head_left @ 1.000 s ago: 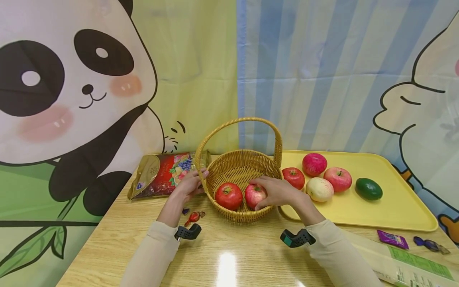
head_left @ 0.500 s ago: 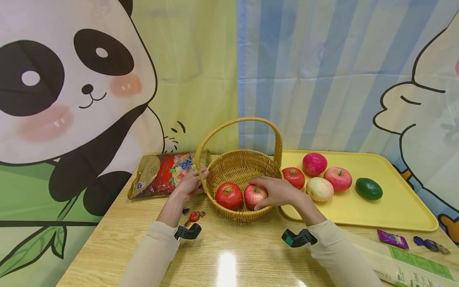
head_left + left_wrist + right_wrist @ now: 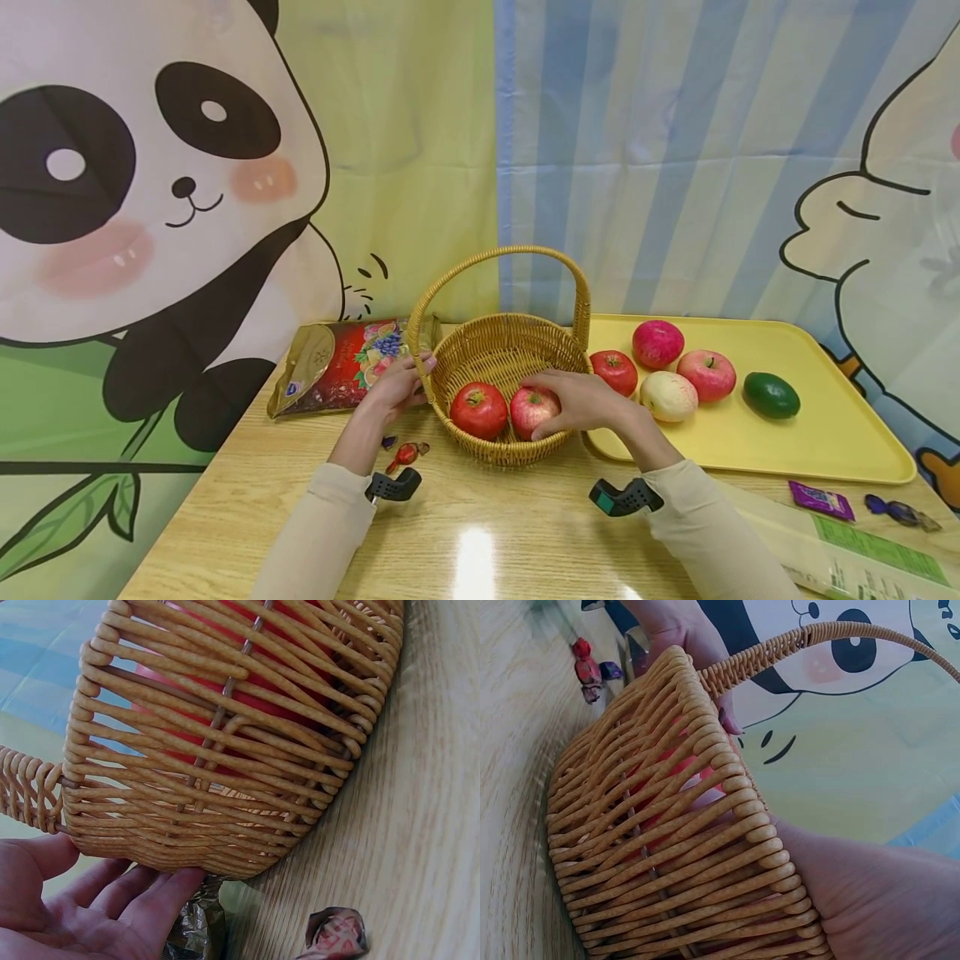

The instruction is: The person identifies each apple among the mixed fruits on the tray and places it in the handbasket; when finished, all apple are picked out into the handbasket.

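A wicker basket [image 3: 510,333] with a tall arched handle stands on the table, holding a red pomegranate [image 3: 478,411] and a pink-red apple [image 3: 535,410]. My right hand [image 3: 583,403] reaches over the right rim and grips the apple, thumb at the front and fingers behind it. In the right wrist view the basket wall hides most of that hand's fingers. My left hand [image 3: 396,387] touches the basket's outer left side by the handle base. In the left wrist view, the left hand [image 3: 97,907] has fairly straight fingers against the wicker, its thumb near the rim.
Right of the basket a yellow tray [image 3: 825,433] bears several fruits and a dark green avocado-like fruit [image 3: 771,396]. Behind my left hand lies a red-gold bag [image 3: 337,367]. Wrapped candies [image 3: 406,454] and a purple packet [image 3: 821,500] lie on the table, with a clear plastic sleeve [image 3: 847,542] at front right.
Almost nothing differs. The apple and my right hand have shifted very slightly inside the basket; my left hand and the basket stay where they were.
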`<state>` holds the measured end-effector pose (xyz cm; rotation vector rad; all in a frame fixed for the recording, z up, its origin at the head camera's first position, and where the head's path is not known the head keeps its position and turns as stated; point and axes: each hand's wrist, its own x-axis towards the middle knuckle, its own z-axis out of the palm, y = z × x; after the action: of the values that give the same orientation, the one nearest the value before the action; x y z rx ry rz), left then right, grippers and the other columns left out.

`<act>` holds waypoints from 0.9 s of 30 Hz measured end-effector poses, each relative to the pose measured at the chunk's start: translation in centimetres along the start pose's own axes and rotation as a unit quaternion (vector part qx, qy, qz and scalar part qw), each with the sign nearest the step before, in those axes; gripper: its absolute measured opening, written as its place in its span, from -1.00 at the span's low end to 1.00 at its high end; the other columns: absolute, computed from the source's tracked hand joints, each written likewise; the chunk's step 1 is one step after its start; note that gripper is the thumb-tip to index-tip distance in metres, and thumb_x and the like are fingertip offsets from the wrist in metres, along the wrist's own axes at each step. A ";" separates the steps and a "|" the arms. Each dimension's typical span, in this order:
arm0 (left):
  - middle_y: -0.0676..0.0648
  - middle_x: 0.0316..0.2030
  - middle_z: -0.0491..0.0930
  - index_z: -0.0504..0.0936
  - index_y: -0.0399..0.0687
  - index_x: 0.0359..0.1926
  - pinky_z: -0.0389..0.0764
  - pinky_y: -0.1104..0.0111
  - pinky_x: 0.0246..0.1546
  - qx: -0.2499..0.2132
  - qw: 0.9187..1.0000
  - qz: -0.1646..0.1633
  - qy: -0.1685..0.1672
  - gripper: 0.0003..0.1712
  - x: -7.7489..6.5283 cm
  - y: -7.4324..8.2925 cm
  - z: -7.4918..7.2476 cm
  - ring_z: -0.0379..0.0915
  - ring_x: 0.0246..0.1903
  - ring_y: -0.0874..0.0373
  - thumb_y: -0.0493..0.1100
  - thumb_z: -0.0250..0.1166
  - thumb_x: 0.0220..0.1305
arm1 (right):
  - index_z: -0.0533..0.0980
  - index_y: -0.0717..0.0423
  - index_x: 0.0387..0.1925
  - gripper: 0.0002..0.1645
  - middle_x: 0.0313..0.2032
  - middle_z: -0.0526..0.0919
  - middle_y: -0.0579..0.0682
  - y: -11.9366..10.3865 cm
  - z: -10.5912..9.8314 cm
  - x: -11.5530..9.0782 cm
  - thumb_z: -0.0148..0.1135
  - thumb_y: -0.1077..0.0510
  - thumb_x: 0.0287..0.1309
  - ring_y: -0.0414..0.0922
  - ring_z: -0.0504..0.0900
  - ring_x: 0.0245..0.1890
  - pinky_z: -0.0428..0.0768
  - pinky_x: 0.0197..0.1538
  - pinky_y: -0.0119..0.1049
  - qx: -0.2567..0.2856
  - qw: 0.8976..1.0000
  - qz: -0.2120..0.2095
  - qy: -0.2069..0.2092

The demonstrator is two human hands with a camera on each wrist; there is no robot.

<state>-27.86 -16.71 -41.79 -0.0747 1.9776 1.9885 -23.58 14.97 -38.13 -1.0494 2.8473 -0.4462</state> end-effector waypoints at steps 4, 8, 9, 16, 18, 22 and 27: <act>-0.26 0.39 0.24 0.14 -0.15 0.47 0.46 0.06 0.23 -0.002 1.000 -0.001 0.001 -0.38 0.1 -0.1 -0.1 0.20 0.39 -0.12 -0.03 -0.01 0.52 | 0.39 -0.02 0.32 0.00 0.24 0.51 0.06 0.0 -0.1 0.0 0.42 -0.37 -0.12 0.05 0.54 0.18 0.59 0.04 0.03 0.007 1.000 -0.001 -0.001; -0.26 0.38 0.25 0.14 -0.14 0.47 0.47 0.07 0.22 0.000 1.000 0.000 0.004 -0.38 0.1 -0.2 -0.1 0.21 0.38 -0.12 -0.03 -0.01 0.52 | 0.38 -0.02 0.33 -0.01 0.25 0.48 0.09 0.0 -0.2 -0.1 0.44 -0.35 -0.11 0.07 0.50 0.21 0.57 0.09 0.05 0.020 1.000 -0.005 0.001; -0.27 0.38 0.26 0.15 -0.14 0.47 0.46 0.06 0.22 0.002 1.000 0.000 0.005 -0.39 0.1 -0.2 -0.2 0.21 0.38 -0.13 -0.03 -0.02 0.52 | 0.38 -0.02 0.33 -0.01 0.26 0.47 0.10 0.0 -0.3 -0.1 0.44 -0.33 -0.11 0.08 0.49 0.23 0.56 0.11 0.05 0.025 1.000 -0.006 0.002; -0.26 0.36 0.27 0.18 -0.12 0.46 0.44 0.06 0.24 0.006 1.000 0.001 0.002 -0.40 0.1 -0.1 0.0 0.25 0.35 -0.14 -0.03 -0.01 0.51 | 0.38 0.06 0.31 -0.05 0.27 0.47 0.10 0.2 -0.5 -0.4 0.47 -0.24 -0.06 0.13 0.39 0.31 0.48 0.23 0.08 0.062 0.997 -0.030 0.026; -0.26 0.36 0.28 0.19 -0.12 0.46 0.44 0.05 0.24 0.003 1.000 0.001 0.002 -0.41 0.1 -0.1 0.0 0.26 0.34 -0.15 -0.04 -0.02 0.52 | 0.38 0.08 0.31 -0.09 0.27 0.46 0.09 0.3 -0.6 -0.5 0.46 -0.20 -0.03 0.12 0.37 0.33 0.44 0.27 0.08 0.072 0.996 -0.032 0.033; -0.27 0.37 0.27 0.17 -0.13 0.46 0.40 0.00 0.27 -0.002 1.000 0.000 0.000 -0.41 0.1 0.0 0.0 0.25 0.35 -0.15 -0.05 -0.03 0.52 | 0.40 0.12 0.29 -0.16 0.26 0.47 0.11 0.6 -0.8 -1.0 0.44 -0.12 0.02 0.13 0.38 0.32 0.42 0.29 0.09 0.080 0.995 -0.035 0.057; -0.25 0.39 0.24 0.16 -0.13 0.47 0.35 -0.04 0.31 -0.005 1.000 -0.003 0.000 -0.39 0.2 0.0 -0.1 0.21 0.38 -0.14 -0.04 -0.01 0.52 | 0.44 0.11 0.26 -0.24 0.24 0.50 0.13 1.2 -1.6 -2.1 0.45 -0.03 0.04 0.16 0.42 0.29 0.44 0.25 0.13 0.078 0.992 -0.036 0.097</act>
<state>-28.02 -16.78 -41.88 -0.0826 1.9652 1.9941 -23.02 17.63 -36.99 -1.1406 2.8857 -0.8044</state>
